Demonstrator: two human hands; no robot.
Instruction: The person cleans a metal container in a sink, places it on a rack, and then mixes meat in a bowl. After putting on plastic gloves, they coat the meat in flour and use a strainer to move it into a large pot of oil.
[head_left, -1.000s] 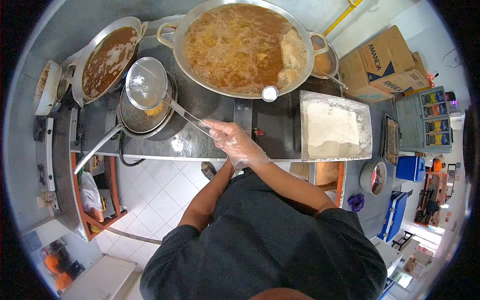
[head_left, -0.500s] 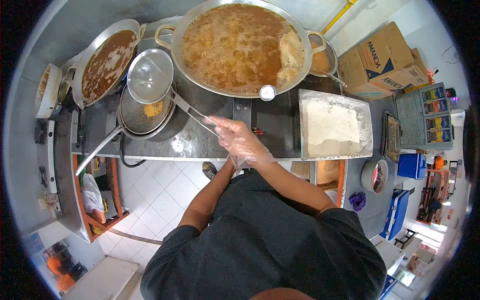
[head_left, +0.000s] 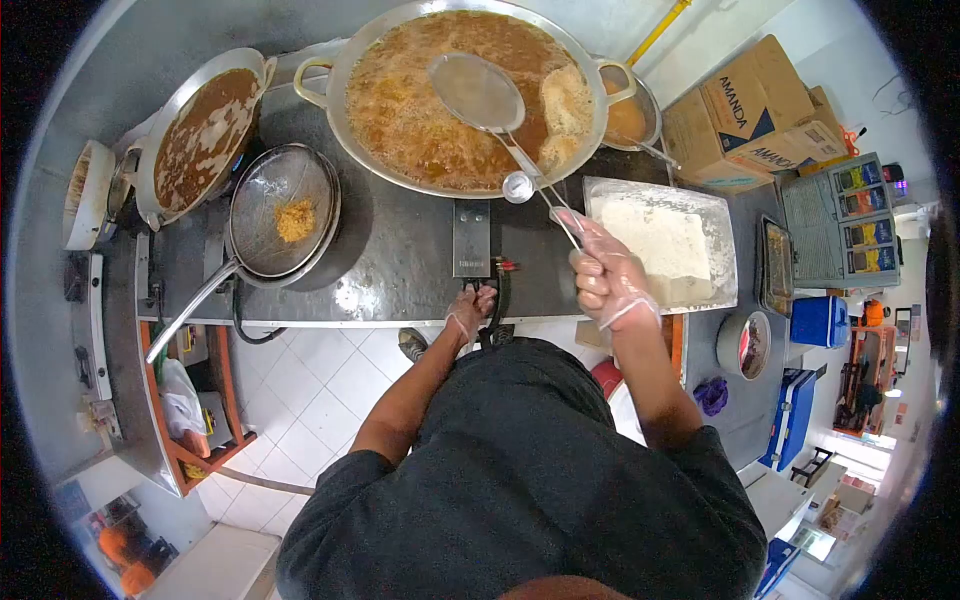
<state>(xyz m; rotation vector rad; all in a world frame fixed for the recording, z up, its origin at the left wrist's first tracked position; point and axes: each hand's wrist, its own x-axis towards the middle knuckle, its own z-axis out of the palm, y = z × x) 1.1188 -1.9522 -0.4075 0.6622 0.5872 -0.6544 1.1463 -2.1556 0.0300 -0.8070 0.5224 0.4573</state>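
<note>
My right hand [head_left: 608, 268], in a clear plastic glove, is closed round the handle of a round mesh skimmer [head_left: 478, 92]. The skimmer's mesh is over the large pan [head_left: 337, 100] of bubbling brown oil. Pale, foamy pieces [head_left: 566, 105] lie at the pan's right side, and a round dial thermometer [head_left: 518, 187] sits at its front rim. My left hand [head_left: 470, 308], also gloved, is at the counter's front edge beside a small metal box [head_left: 471, 240] and a dark hose. Its fingers are bent; what they touch is too small to tell.
A long-handled strainer [head_left: 270, 225] with golden crumbs rests over a bowl at the left. Behind it stands a second pan of oil [head_left: 205, 140]. A tray of white flour [head_left: 665, 245] and a cardboard box [head_left: 740, 110] are at the right.
The skimmer has moved right, from above the crumb strainer to over the large pan. My right hand has moved right, and my left hand now shows at the counter edge.
</note>
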